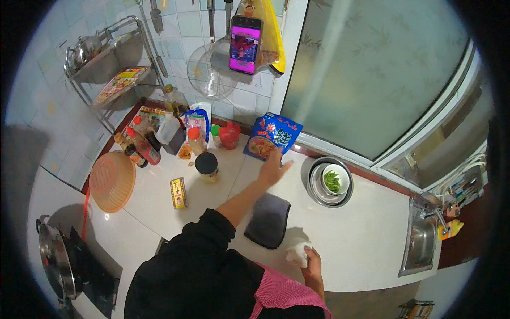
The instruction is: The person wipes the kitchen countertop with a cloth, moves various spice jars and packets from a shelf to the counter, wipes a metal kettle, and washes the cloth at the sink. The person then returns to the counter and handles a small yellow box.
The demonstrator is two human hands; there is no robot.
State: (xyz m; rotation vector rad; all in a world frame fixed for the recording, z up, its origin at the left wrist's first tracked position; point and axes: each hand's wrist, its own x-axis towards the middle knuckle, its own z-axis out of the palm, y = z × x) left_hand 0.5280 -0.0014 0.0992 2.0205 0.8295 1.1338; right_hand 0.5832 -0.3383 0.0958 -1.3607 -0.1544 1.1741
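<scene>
My left hand [272, 169] is stretched out over the counter, its fingers at the lower edge of a blue printed food pouch [267, 137] that leans at the back wall. The thumb points away to the right, apart from the other fingers, and no grip on the pouch shows. Close to the front edge, my right hand [312, 263] holds a crumpled white cloth or tissue [298, 254]. Between the hands lies a folded dark grey cloth [269, 221]. Right of the pouch, nested metal bowls [310, 187] hold a white bowl [344, 173] with cut green vegetable pieces [331, 181].
Seasoning bottles [139, 145], a black-lidded jar [207, 167], a small yellow box [179, 193] and an orange plastic basket [112, 181] stand left. A lidded pan [57, 259] sits at the stove. A sink [420, 243] lies right. A phone [246, 44] hangs before the wall.
</scene>
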